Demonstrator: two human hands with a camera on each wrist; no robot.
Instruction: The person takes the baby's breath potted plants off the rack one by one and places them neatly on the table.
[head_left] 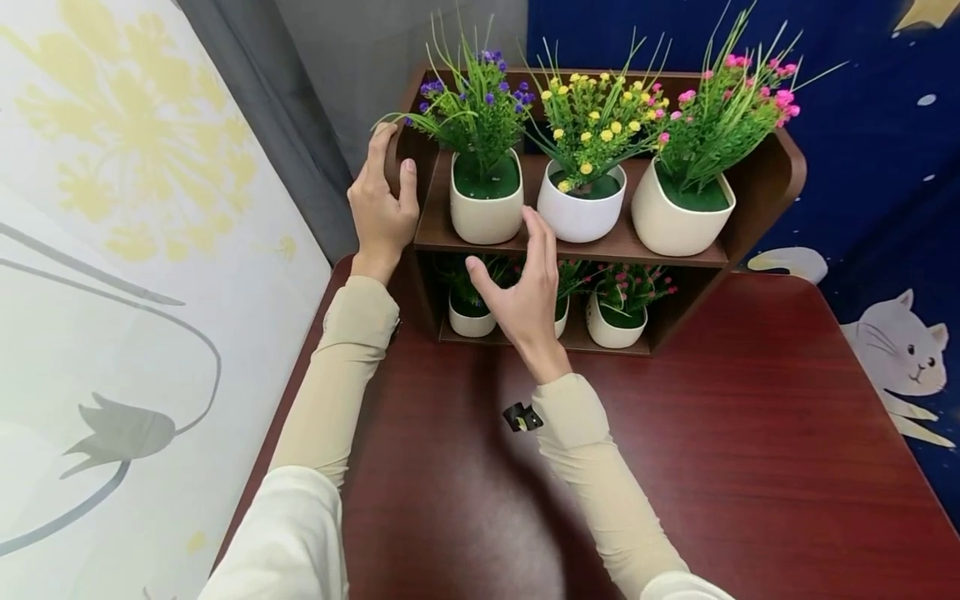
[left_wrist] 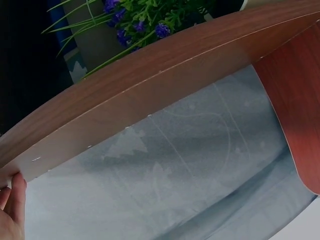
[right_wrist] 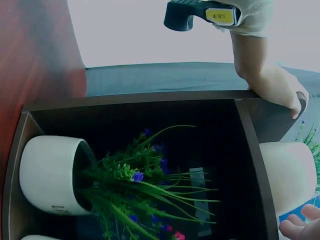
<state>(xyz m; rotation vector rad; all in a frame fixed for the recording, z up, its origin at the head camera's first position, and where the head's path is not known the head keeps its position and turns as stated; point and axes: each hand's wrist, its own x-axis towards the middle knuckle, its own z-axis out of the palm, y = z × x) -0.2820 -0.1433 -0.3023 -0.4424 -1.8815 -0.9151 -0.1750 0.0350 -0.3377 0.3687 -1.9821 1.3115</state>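
A two-tier brown wooden shelf (head_left: 622, 247) holds potted artificial plants. My left hand (head_left: 381, 212) grips its left side panel (left_wrist: 125, 95), fingers outside and thumb on the inner side. On top, a cream pot with purple flowers (head_left: 486, 212) stands at the left, a white pot with yellow flowers (head_left: 581, 208) in the middle, and a cream pot with pink flowers (head_left: 678, 221) at the right. In front of the shelf, my right hand (head_left: 525, 296) is held with thumb and fingers apart, close to the purple-flowered pot, holding nothing. In the right wrist view its fingers (right_wrist: 300, 227) show beside that pot.
Several smaller potted plants stand on the lower tier, among them a red-flowered one (head_left: 617, 321); my right hand partly hides them. The shelf stands on a reddish-brown table (head_left: 712, 450). Left is a white patterned panel (head_left: 150, 333); behind hang a grey curtain (head_left: 300, 100) and blue cloth (head_left: 877, 167).
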